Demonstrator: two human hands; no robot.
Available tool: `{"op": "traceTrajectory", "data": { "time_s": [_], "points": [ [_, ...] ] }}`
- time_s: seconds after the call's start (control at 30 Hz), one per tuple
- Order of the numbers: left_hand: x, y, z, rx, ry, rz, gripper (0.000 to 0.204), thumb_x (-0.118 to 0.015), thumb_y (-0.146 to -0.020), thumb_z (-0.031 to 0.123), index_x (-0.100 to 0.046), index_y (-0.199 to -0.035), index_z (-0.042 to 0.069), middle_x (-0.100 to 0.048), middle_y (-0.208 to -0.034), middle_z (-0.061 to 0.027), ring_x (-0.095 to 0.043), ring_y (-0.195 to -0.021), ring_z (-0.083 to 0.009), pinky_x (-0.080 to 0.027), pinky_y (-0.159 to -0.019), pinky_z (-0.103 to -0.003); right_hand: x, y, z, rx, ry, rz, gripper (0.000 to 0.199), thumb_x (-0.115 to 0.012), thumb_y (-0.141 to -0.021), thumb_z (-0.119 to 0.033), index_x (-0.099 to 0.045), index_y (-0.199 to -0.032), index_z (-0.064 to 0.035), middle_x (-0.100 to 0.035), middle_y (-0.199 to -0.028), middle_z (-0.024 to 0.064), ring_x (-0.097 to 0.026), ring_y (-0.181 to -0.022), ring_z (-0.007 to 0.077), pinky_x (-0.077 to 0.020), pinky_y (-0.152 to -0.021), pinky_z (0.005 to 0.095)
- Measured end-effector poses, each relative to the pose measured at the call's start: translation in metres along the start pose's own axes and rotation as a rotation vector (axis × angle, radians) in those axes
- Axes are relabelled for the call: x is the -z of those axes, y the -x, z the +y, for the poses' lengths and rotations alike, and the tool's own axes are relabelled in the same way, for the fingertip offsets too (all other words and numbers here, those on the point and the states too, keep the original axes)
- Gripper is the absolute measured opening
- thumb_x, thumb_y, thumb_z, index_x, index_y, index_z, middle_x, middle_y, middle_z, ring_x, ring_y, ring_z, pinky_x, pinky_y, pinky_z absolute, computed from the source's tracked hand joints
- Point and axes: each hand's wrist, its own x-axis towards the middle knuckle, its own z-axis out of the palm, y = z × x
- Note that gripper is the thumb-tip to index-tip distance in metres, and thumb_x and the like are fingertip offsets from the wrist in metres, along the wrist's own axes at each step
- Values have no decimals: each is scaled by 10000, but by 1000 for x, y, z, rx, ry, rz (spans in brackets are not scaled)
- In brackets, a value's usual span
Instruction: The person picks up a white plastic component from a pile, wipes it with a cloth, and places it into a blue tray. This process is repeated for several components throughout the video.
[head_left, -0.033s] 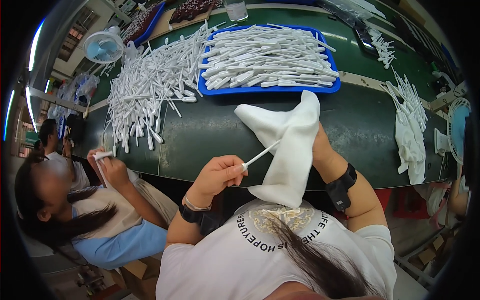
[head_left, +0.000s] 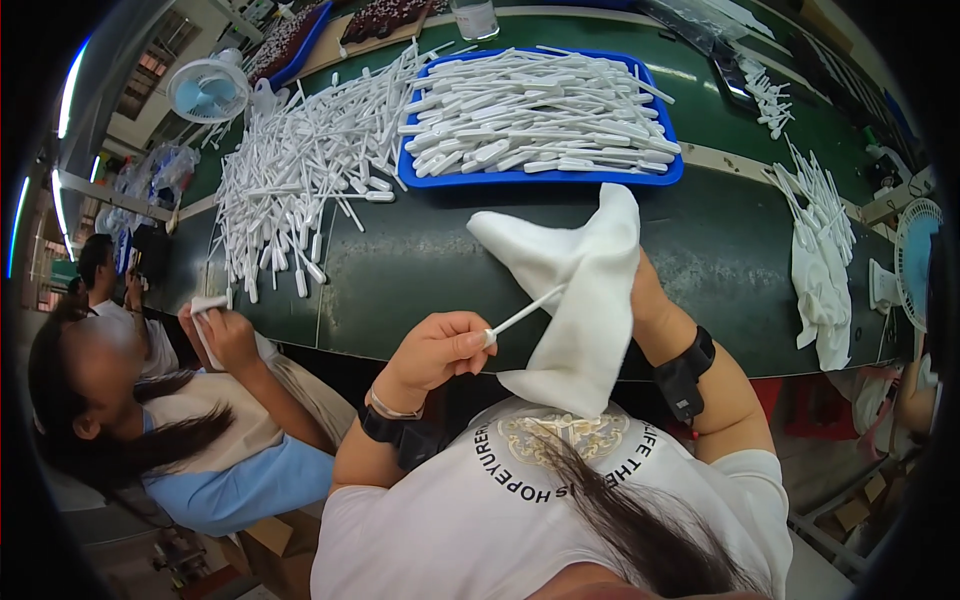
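Note:
My left hand (head_left: 440, 348) is closed in a pinch round one end of a thin white stick (head_left: 525, 312). The stick slants up to the right, and its far end disappears in the folds of a white cloth (head_left: 590, 300). Behind that cloth, my right hand (head_left: 650, 285) holds it up from the right side; its fingers are hidden. Just beyond the cloth stands a blue tray (head_left: 540, 180), heaped with white sticks (head_left: 540, 110) that have wide, flat-looking handles.
A loose pile of similar sticks (head_left: 300, 180) spreads over the dark green table (head_left: 400, 260) at left. More sticks lie on a white cloth (head_left: 820, 290) at right. Fans (head_left: 208, 92) stand at both sides. A co-worker (head_left: 200, 420) sits left, holding white cloth.
Almost nothing differs. The cloth and my right hand have shifted very slightly; my left hand still pinches the stick.

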Motion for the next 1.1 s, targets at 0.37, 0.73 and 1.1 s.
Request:
{"op": "traceTrajectory", "data": {
  "time_s": [0.37, 0.73, 1.1],
  "points": [
    [-9, -20, -6, -45, 462, -134, 221, -487, -868, 172, -547, -910, -36, -546, -657, -63, -441, -508, -114, -371, -537, -228, -4, 0, 5, -163, 99, -251, 283, -560, -816, -82, -518, -1090, -25, -575, -989, 66, -553, -873, 139, -463, -770, 294],
    [-41, -21, 43, 2, -472, 35, 242, -492, -886, 183, -565, -1012, -11, -570, -688, 1, -507, -620, -51, -399, -540, -175, 0, 7, 21, 29, 237, -36, 248, -527, -850, -127, -508, -1072, -17, -568, -925, 11, -517, -809, 74, -441, -706, 229],
    [-27, -44, 31, -659, 300, 309, 144, -511, -876, 137, -568, -893, 7, -541, -646, -27, -435, -549, -63, -332, -516, -169, -11, 3, 23, -277, 293, -237, 230, -518, -865, -137, -524, -1065, -24, -577, -903, 15, -532, -778, 67, -454, -676, 226]
  ]
}}
